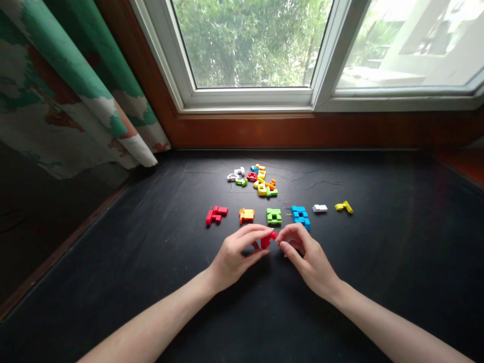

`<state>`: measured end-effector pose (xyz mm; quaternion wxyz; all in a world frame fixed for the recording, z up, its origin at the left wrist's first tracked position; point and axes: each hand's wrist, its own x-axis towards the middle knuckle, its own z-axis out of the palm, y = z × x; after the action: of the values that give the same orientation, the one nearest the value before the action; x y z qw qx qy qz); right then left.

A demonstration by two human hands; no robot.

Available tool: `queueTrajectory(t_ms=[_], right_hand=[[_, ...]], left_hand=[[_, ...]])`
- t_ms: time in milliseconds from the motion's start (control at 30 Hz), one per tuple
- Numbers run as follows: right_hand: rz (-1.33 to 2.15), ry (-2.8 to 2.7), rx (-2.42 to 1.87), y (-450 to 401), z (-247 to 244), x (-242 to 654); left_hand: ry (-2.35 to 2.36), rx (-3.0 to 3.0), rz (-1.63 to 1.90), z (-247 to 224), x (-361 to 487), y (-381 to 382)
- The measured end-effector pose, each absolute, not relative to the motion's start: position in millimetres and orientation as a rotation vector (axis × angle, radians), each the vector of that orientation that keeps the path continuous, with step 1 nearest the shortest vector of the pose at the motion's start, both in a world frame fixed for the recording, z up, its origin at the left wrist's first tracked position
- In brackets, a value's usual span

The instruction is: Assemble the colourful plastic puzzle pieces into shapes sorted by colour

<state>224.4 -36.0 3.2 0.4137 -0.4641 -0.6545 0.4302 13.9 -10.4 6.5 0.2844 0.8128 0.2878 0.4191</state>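
My left hand (242, 252) pinches a small red toy block (267, 240) between thumb and fingers, just above the black table. Close at the block's right end is my right hand (308, 259), its fingers curled and thumb and fingertips brought together; whether they grip anything is hidden. Beyond the hands lies a row of toy block pieces: red (216, 216), orange (247, 216), green (274, 216) and blue (300, 217) ones. The blue piece sits right behind my right fingers. Further right in that row are a white piece (319, 208) and a yellow piece (344, 207).
Behind the row is a loose cluster of small pieces, among them a dark red one (252, 176), a yellow one (262, 190) and a white one (233, 177). The black table (113, 282) reaches the window frame (245, 132). A patterned curtain (124, 116) hangs at left.
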Motion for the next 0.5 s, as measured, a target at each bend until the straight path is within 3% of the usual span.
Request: queueTrajectory(t_ms=[500], right_hand=[[1.145, -1.637, -1.128, -36.0, 3.8, 223.9]], left_hand=[[0.664, 2.264, 1.146, 7.2, 14.2, -11.9]])
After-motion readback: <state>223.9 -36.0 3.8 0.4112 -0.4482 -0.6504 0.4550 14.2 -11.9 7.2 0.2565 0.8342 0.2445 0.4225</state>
